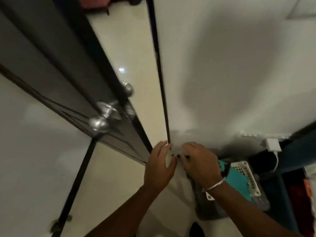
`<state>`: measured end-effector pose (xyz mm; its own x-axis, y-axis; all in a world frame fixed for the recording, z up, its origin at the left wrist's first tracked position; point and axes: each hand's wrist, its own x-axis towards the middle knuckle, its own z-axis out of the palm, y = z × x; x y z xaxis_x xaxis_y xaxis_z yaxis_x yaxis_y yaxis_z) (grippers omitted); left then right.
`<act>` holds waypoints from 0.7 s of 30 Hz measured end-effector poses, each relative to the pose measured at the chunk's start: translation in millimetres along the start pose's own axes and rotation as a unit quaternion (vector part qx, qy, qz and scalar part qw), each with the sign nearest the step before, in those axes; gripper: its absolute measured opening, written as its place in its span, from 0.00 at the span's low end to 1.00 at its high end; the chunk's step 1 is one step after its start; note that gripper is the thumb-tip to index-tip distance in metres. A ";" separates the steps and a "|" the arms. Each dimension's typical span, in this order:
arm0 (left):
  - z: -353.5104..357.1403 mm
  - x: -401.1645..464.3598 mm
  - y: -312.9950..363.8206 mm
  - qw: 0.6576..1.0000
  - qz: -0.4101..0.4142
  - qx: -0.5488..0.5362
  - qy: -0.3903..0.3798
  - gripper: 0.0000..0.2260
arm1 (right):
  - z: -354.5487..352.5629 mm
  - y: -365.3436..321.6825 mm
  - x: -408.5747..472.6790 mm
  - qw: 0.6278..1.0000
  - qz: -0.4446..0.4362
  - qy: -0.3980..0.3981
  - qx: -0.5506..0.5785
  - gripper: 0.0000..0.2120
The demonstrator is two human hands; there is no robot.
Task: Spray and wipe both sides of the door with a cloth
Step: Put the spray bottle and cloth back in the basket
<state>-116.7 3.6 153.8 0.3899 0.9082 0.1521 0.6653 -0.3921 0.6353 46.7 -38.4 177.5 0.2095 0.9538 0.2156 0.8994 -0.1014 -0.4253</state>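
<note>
- Head view: 1 dark door (56, 69) stands ajar at my left, its edge running down toward my hands, with 2 round silver knobs on it, 1 on the near face (99, 124) and 1 on the far face (128, 88).
- Glossy cream floor tiles (126, 53) show through the gap between the door and the white wall (230, 65).
- 1 thin dark strip (158, 53) runs along the wall's left edge, down to my fingertips.
- My 2 hands meet low on that wall edge, close together, almost touching.
- My left hand (159, 168) has its fingers curved around a pale object (168, 158); it is too blurred for me to tell what it is.
- My right hand (199, 161) is bent over with fingers curled down near a small dark piece (183, 156) between my hands; I cannot tell whether it pinches it.
- 1 silver bangle (214, 184) circles my right wrist, with 1 small white tag (209, 196) hanging beside it.
- 1 dark grey cloth (205, 204) hangs under my right forearm, against the wall; how it is held is hidden.
- 1 teal item (236, 178) sits just right of my wrist, inside 1 white perforated basket (248, 175).
- 1 white charger (272, 145) is plugged in on the wall at right, its cable (277, 159) dropping down.
- 1 reddish fabric (95, 2) shows at the top edge.
</note>
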 end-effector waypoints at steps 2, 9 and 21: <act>-49.4 -2.9 -15.3 0.997 0.058 -0.021 0.043 0.17 | -16.2 -56.4 19.2 0.999 -0.037 0.018 0.019 0.11; -215.6 1.3 -93.6 0.974 0.164 -0.011 0.156 0.18 | -49.9 -250.0 42.4 0.973 -0.083 0.184 0.108 0.16; -306.9 94.7 -92.5 0.982 0.144 0.109 0.049 0.40 | -10.7 -295.0 55.7 0.984 0.039 0.141 -0.106 0.18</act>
<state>-336.7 170.9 341.8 0.5258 0.7603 0.3814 0.6611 -0.6474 0.3793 -202.8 41.6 324.4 0.3526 0.8273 0.4374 0.9298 -0.2569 -0.2635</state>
